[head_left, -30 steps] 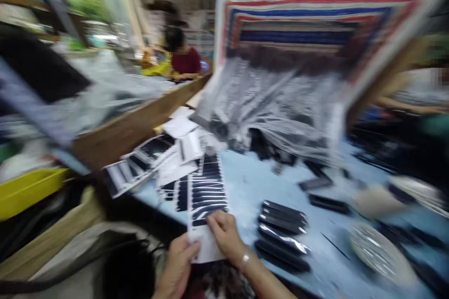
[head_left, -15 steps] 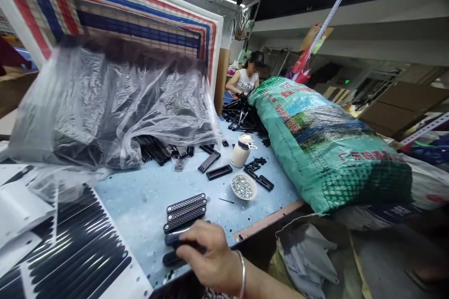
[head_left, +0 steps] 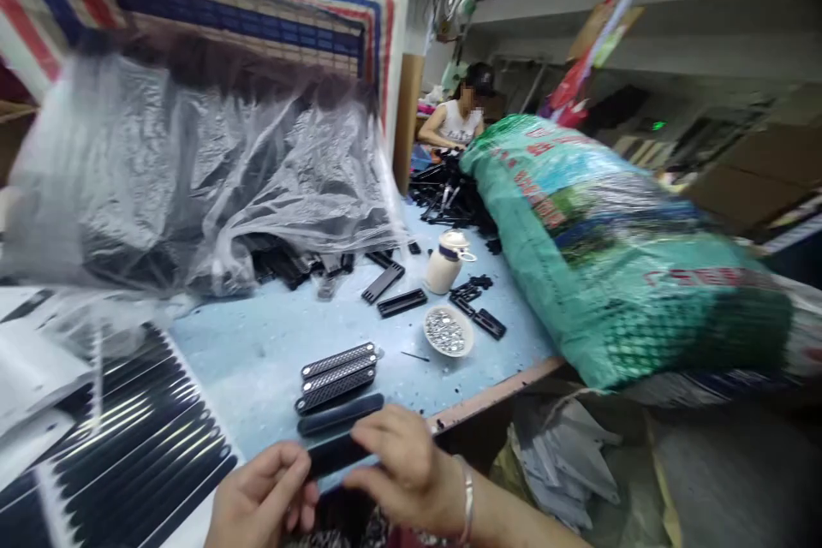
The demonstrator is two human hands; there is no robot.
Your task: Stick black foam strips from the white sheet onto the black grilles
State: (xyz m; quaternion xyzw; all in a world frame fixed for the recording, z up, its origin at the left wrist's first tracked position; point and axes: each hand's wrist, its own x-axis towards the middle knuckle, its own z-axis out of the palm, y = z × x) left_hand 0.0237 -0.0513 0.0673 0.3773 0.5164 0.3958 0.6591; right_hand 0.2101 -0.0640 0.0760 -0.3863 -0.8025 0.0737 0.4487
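Observation:
A smooth black strip (head_left: 331,456) with rounded ends is held low over the near table edge. My left hand (head_left: 266,492) pinches its left end between thumb and fingers. At the strip's right end is my right hand (head_left: 408,467), index finger on the upper edge and thumb near the lower one; it wears a silver bangle. Another smooth black strip (head_left: 340,415) lies just beyond on the blue table (head_left: 257,368). Past that, several textured black bars (head_left: 338,374) with silver rivets at their ends lie side by side.
A white bowl of small metal pieces (head_left: 448,332) stands near a cream bottle (head_left: 443,264). Black strips on white backing (head_left: 134,454) lie left. Clear plastic sheeting (head_left: 193,171) hangs behind, and a green sack (head_left: 578,257) bulges on the right. A person (head_left: 455,116) sits at the back.
My left hand has come into view and taken the nearest strip's left end. My right hand has shifted right, off the farther strip. The whole view has moved slightly.

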